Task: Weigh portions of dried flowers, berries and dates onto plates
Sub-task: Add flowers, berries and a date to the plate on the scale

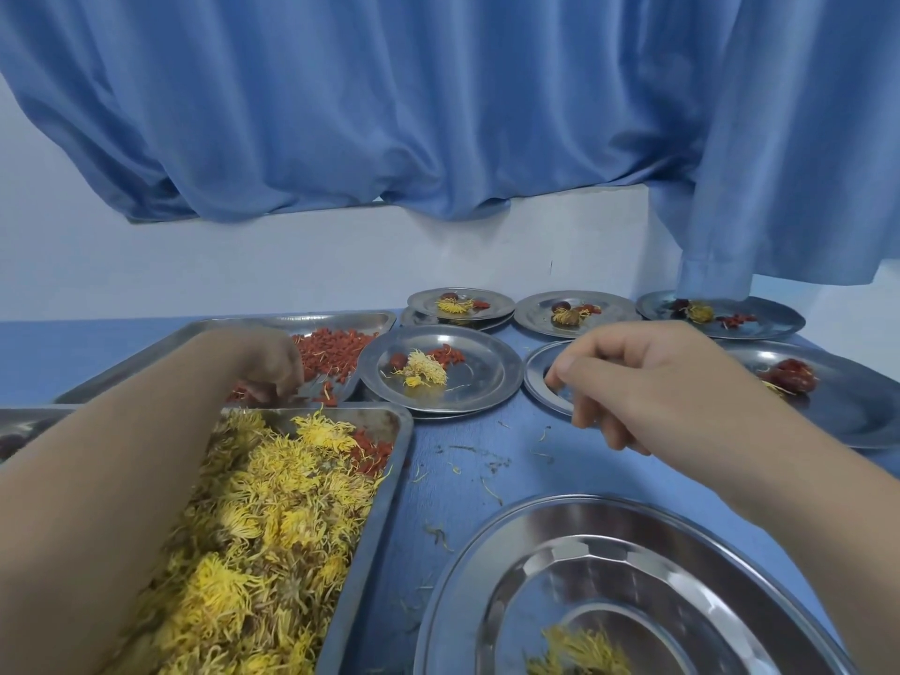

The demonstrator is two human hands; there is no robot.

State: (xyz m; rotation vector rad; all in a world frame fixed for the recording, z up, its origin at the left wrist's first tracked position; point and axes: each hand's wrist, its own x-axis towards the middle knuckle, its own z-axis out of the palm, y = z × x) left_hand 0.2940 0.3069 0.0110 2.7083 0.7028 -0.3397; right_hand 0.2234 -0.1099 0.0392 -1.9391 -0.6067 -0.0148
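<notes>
My left hand reaches into the far tray of red berries, its curled fingertips pinching into the berries. My right hand hovers over an empty steel plate with fingers loosely curled and nothing seen in them. A tray of yellow dried flowers lies under my left forearm. Close to me, a large round steel dish holds one flower. A plate in the middle carries a date, a flower and berries. A plate on the right carries a red date.
Three filled plates line the back edge by the white wall; two sit on stacks. A tray with dark dates shows at the far left. Petal scraps litter the blue table. A blue curtain hangs behind.
</notes>
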